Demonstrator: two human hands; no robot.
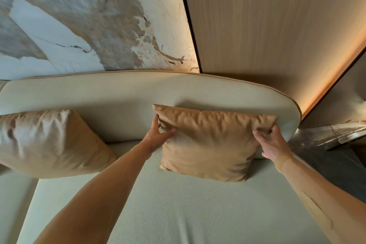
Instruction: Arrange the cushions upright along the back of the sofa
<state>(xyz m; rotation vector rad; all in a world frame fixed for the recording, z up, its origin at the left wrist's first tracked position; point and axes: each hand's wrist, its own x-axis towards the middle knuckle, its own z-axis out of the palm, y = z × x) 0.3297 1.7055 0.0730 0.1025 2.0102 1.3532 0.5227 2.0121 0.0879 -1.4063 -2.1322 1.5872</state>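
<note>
The right cushion (208, 144), soft and probably light, leans on the sofa back (122, 105), with the left hand (158, 134) and right hand (273, 142) pinching its upper corners, the best hold.

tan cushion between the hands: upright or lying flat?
Upright. The square tan leather cushion stands on its bottom edge on the seat, its top leaning on the cream sofa backrest; both hands grip its upper corners.

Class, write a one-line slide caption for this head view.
Both hands, left hand and right hand, grip a tan cushion against the sofa back.
</note>
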